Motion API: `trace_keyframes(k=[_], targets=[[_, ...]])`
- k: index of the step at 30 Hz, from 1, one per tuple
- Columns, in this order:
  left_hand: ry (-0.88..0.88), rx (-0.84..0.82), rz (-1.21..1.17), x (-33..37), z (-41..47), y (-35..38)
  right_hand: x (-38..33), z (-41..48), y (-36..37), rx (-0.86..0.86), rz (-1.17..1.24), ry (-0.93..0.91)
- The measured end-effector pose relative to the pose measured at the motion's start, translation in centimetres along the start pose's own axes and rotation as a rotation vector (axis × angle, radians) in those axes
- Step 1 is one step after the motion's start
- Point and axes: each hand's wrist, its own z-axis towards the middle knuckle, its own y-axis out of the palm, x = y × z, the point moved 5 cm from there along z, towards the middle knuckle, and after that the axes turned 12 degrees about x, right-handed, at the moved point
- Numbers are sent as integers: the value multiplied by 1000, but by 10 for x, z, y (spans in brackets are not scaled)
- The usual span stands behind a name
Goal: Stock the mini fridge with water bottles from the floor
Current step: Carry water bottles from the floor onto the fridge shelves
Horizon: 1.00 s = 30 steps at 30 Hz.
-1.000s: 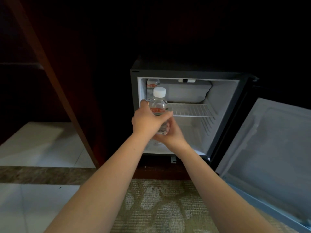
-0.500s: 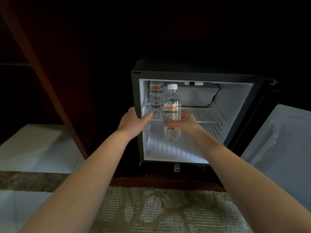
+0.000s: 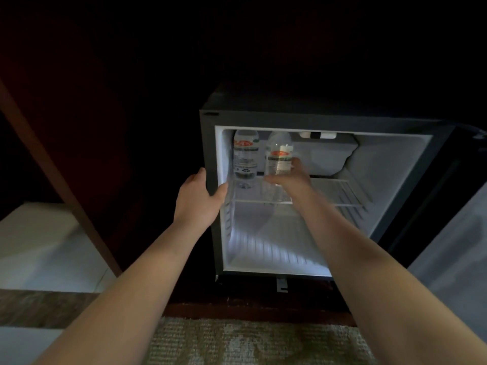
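Note:
The black mini fridge [image 3: 263, 118] stands open, its white inside lit. On its wire shelf [image 3: 340, 192], at the far left, one clear water bottle [image 3: 245, 159] with an orange label stands upright. Just right of it is a second water bottle [image 3: 279, 156], also upright, with my right hand [image 3: 291, 179] wrapped around its lower part inside the fridge. My left hand [image 3: 197, 200] grips the fridge's left front edge, thumb inside the frame. The tops of both bottles are hidden by the fridge's upper rim.
The fridge door [image 3: 458, 248] hangs open at the right. A dark wooden cabinet panel [image 3: 66, 185] slants down on the left. Pale floor tile [image 3: 37, 246] lies left, and a patterned carpet [image 3: 250, 341] runs below the fridge.
My right hand has carried the bottle deeper and up onto the shelf beside the first bottle. My left hand let go of it and moved to the fridge's left edge.

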Motion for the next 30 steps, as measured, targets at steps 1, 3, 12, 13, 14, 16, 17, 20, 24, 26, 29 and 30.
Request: trace_keyframes(k=[1,3,12,13,14,16,17,20,24,26,29,30], targets=[[12,11,4,0,-1,0,2,2,2,17,40,-2],[28,27,11,-1,0,0,4,5,7,30,56,-32],[30,3,36,4,1,-3,-15,8,16,2,-77,-178],[23,-5,34,5,0,-3,-16,8,16,1,-70,-186],[17,-10,31,5,0,-4,-16,9,16,4,-63,-187],[14,-26,41,5,0,-3,-16,10,19,4,-89,-209],[16,-37,51,5,0,-3,-17,9,20,6,-106,-220],[0,-72,54,4,0,-2,-13,11,20,14,-84,-210],[-24,-85,47,4,0,-2,-4,10,14,-35,-84,-145],[-35,-89,50,3,0,-2,3,11,11,-33,-72,-73],[-52,-103,57,3,-1,-2,11,4,6,14,2,9],[-66,-114,66,3,-2,-2,14,2,4,42,18,9]])
